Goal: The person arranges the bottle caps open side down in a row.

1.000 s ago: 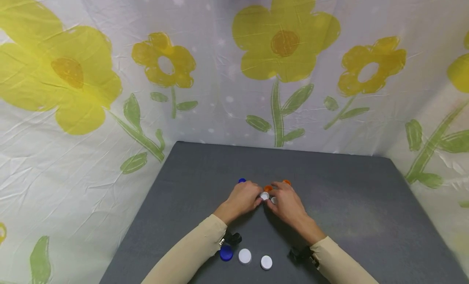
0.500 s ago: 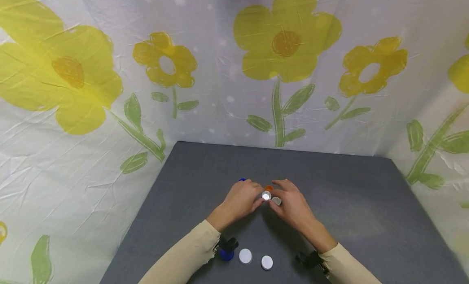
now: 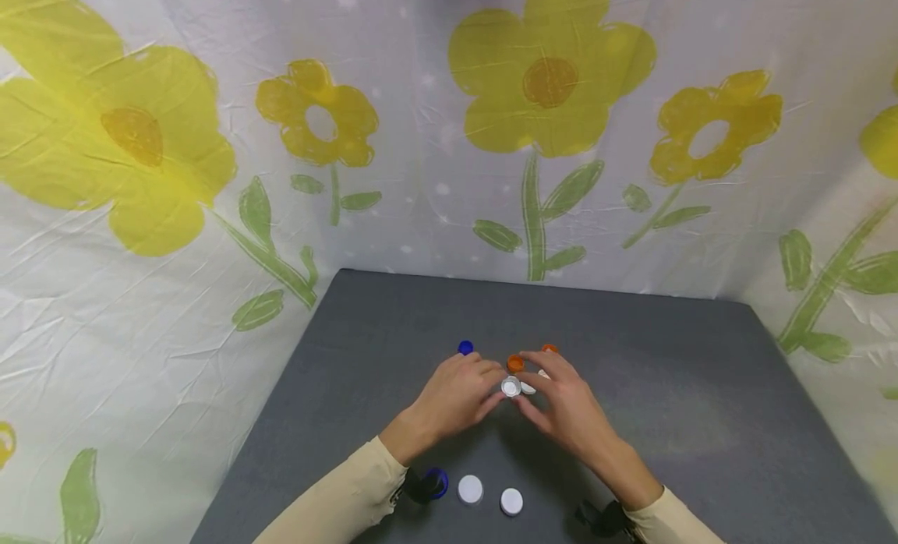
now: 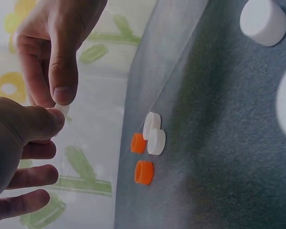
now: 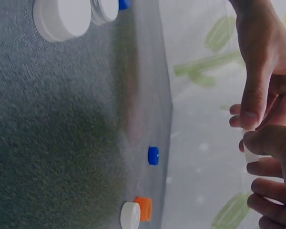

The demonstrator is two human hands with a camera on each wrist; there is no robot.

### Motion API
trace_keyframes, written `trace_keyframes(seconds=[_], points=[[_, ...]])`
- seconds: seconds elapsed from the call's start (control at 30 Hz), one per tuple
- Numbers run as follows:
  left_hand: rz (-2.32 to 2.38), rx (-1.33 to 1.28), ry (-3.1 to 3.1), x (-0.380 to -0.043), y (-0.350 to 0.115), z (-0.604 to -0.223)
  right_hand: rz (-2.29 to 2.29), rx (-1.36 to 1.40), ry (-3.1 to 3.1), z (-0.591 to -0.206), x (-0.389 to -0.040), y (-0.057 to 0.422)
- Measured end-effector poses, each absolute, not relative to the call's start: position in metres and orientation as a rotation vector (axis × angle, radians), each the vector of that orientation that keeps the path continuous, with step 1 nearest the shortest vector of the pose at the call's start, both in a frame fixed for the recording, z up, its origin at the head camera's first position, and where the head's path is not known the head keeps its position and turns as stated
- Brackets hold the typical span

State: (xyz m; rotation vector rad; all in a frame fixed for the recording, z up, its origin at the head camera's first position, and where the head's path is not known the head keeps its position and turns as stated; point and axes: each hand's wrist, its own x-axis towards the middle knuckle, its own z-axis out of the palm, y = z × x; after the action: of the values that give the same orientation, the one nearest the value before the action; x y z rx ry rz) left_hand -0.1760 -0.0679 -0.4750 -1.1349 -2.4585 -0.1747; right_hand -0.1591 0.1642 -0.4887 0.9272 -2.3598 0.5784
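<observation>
A small white bottle cap (image 3: 510, 386) is held up between my two hands, its hollow side showing in the head view. My left hand (image 3: 454, 396) pinches its left edge between thumb and fingers. On the opposite side my right hand (image 3: 574, 408) pinches it too, thumb and fingertips at the rim. In the right wrist view a pale strip of the cap (image 5: 250, 153) shows beneath the thumbs; the left wrist view reveals only a sliver. Below on the table lie two white caps (image 4: 156, 141) beside two orange caps (image 4: 144, 172).
A blue cap (image 3: 465, 347) lies beyond my left hand. Nearer my body are a blue lid (image 3: 439, 483), partly covered by the wrist camera, and two white lids (image 3: 470, 489). The dark grey table (image 3: 666, 357) meets a flowered curtain (image 3: 421, 217) behind.
Both hands have drawn slightly nearer my body with the white cap between them, and the forearms have spread apart. More of the far blue cap and the orange caps now shows.
</observation>
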Motion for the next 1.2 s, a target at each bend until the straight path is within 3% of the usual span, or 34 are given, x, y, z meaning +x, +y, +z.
trace_keyframes(seconds=[0.87,1.2], points=[[-0.316,-1.209,-2.005,-0.166,-0.075,-0.488,0.995,0.794,-2.504,-0.479,-0.139,0.164],[-0.978,-1.068,-2.321,-0.162,-0.073,-0.489,0.886,0.883,-2.335,-0.485,-0.143,0.168]])
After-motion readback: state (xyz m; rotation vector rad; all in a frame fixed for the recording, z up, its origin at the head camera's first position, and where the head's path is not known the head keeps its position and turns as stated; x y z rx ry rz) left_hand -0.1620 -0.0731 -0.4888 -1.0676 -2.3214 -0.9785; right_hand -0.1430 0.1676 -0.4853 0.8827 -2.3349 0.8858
